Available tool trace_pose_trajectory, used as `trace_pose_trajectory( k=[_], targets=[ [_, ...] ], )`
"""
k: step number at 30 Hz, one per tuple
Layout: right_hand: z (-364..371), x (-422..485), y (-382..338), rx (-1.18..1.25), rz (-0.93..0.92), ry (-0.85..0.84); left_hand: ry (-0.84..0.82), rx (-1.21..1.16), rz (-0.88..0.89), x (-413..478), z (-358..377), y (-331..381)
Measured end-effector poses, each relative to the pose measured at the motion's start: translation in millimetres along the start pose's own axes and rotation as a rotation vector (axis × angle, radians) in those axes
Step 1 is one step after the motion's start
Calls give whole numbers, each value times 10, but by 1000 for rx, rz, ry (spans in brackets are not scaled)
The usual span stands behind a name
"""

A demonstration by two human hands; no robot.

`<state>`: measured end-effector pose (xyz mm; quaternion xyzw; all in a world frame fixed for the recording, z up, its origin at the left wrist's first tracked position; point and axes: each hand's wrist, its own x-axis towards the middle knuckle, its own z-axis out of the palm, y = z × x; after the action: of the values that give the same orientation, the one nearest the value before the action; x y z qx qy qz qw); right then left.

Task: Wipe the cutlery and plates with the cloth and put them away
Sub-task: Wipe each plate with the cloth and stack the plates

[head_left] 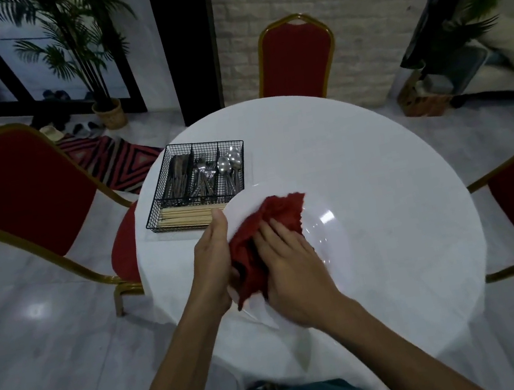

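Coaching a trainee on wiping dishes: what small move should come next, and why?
Probably sweep the red cloth rightward across the white plate: the right hand presses it on the plate's left part, the left hand grips the left rim, and the right half lies uncovered.

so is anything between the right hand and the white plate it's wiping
Only the crumpled red cloth. It lies on the round white plate, under the flat fingers of the right hand. The left hand grips the plate's left rim, with its thumb on bare rim.
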<state>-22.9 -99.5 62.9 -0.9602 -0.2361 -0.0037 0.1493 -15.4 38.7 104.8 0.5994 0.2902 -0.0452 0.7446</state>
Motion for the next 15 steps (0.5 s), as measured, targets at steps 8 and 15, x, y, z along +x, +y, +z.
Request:
trace_pose_trajectory(
  k=[8, 15],
  targets=[
    [141, -350, 10, -88, 197, 88, 91, -33, -6, 146, -277, -21],
    [161, -517, -254, 64, -51, 31, 81, 143, 117, 14, -88, 209]
  ],
)
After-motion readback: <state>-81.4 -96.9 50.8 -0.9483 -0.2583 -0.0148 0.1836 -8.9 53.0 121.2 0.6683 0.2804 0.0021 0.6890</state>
